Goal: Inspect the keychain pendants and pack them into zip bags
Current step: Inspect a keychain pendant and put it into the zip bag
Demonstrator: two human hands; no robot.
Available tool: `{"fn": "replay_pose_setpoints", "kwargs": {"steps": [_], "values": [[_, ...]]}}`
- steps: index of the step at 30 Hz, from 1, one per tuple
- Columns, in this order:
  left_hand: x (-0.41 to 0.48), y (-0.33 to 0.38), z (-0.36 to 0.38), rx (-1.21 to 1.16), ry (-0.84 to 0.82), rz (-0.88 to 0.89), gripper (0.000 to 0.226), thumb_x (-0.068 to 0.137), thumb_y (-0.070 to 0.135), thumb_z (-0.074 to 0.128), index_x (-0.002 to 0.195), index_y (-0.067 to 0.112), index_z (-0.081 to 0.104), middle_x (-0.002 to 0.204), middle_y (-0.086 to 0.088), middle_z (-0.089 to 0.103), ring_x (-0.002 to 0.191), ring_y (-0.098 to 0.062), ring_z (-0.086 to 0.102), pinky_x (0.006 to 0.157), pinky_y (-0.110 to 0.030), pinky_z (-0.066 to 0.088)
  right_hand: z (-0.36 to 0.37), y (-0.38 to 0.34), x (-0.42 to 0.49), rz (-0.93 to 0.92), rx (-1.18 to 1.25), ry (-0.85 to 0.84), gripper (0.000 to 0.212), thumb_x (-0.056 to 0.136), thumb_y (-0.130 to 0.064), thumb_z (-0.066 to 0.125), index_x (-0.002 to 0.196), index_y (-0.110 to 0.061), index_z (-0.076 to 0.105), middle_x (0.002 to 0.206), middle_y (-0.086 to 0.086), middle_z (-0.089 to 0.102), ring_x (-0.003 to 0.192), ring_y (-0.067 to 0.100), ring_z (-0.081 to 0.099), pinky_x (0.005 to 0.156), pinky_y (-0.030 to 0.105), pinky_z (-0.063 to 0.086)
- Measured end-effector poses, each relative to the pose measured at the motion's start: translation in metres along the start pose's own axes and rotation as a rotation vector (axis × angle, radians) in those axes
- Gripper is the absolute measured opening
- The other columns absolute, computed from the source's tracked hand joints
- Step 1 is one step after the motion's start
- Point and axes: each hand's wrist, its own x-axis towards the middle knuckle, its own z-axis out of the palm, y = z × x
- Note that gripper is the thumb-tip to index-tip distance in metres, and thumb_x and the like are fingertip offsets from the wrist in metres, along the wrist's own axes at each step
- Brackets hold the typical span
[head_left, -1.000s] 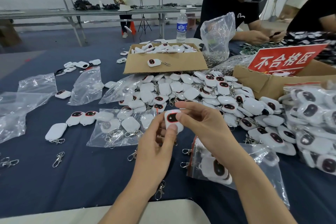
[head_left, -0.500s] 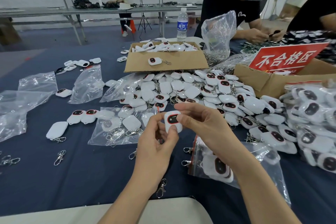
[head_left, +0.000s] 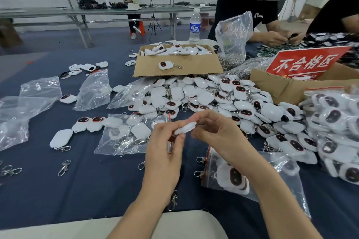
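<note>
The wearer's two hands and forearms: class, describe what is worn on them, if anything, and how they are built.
Both the left hand and the right hand are bare: no gloves, rings, watch or wristbands show. Both forearms are uncovered, with no sleeves in view. Nails look short and unpainted.

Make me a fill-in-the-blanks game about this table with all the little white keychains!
1. Both hands hold one white pendant, turned so we see its ____.
2. The water bottle stands behind the open cardboard ____.
3. The sign with white writing is coloured ____.
4. Under the right hand lies a zip bag with pendants ____ it.

Missing words: edge; box; red; inside
</note>
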Motion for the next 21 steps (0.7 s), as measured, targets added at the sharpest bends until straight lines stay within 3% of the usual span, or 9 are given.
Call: {"fn": "replay_pose_setpoints", "kwargs": {"steps": [3, 7, 10, 13, 16, 19, 21], "values": [[0.001, 0.000, 0.000, -0.008, 0.014, 0.037, 0.042, 0.096, 0.006, 0.063, 0.107, 0.046, 0.063, 0.109, 0.020, 0.057, 0.109, 0.001, 0.057, 0.087, -0.005, 0.039, 0.001, -0.002, -0.001, -0.006, -0.018, -0.010, 0.023, 0.092, -0.001, 0.068, 0.097, -0.023, 0.071, 0.105, -0.003, 0.076, 0.099, 0.012, 0.071, 0.097, 0.033, 0.055], [0.001, -0.001, 0.000, -0.024, 0.026, 0.031, 0.041, 0.096, 0.003, 0.062, 0.105, 0.043, 0.064, 0.109, 0.019, 0.059, 0.109, -0.001, 0.058, 0.087, -0.007, 0.041, 0.002, -0.004, -0.001, -0.011, -0.024, -0.009, 0.022, 0.092, 0.000, 0.068, 0.096, -0.021, 0.072, 0.104, -0.001, 0.076, 0.099, 0.016, 0.071, 0.097, 0.033, 0.056], [0.000, 0.001, 0.000, -0.065, 0.031, -0.026, 0.038, 0.098, 0.003, 0.060, 0.103, 0.041, 0.063, 0.110, 0.019, 0.063, 0.107, -0.003, 0.061, 0.085, -0.009, 0.043, 0.003, -0.007, -0.003, -0.025, -0.035, -0.019, 0.027, 0.091, -0.002, 0.069, 0.092, -0.028, 0.074, 0.095, 0.002, 0.076, 0.083, 0.014, 0.068, 0.076, 0.020, 0.052], [0.001, 0.002, -0.002, -0.314, 0.003, -0.151, 0.033, 0.099, -0.001, 0.057, 0.096, 0.031, 0.064, 0.104, 0.017, 0.070, 0.094, 0.001, 0.066, 0.081, -0.011, 0.048, 0.003, -0.008, -0.005, -0.044, -0.037, -0.025, 0.030, 0.091, -0.003, 0.071, 0.090, -0.033, 0.075, 0.080, -0.002, 0.074, 0.067, 0.005, 0.056, 0.062, 0.012, 0.042], [0.007, 0.000, -0.006, -0.529, -0.041, -0.273, 0.031, 0.096, -0.007, 0.058, 0.088, 0.022, 0.061, 0.085, 0.011, 0.070, 0.072, -0.001, 0.060, 0.069, -0.014, 0.048, 0.008, -0.011, -0.004, -0.089, -0.030, -0.079, 0.037, 0.090, -0.003, 0.072, 0.090, -0.039, 0.074, 0.094, -0.015, 0.076, 0.074, -0.003, 0.061, 0.071, 0.010, 0.047], [0.010, -0.002, -0.008, -0.642, -0.064, -0.344, 0.040, 0.092, -0.015, 0.055, 0.085, 0.024, 0.061, 0.080, 0.005, 0.067, 0.068, -0.005, 0.057, 0.064, -0.014, 0.046, 0.013, -0.009, -0.002, -0.103, -0.049, -0.089, 0.036, 0.089, -0.008, 0.074, 0.092, -0.044, 0.073, 0.108, -0.001, 0.075, 0.082, 0.006, 0.064, 0.085, 0.026, 0.054], [0.010, -0.001, -0.008, -0.688, -0.085, -0.363, 0.037, 0.092, -0.017, 0.052, 0.088, 0.020, 0.060, 0.080, 0.003, 0.068, 0.069, -0.006, 0.058, 0.063, -0.015, 0.048, 0.013, -0.008, -0.002, -0.093, -0.053, -0.088, 0.035, 0.089, -0.010, 0.075, 0.093, -0.045, 0.073, 0.109, 0.004, 0.075, 0.081, 0.006, 0.063, 0.083, 0.024, 0.054]]}}
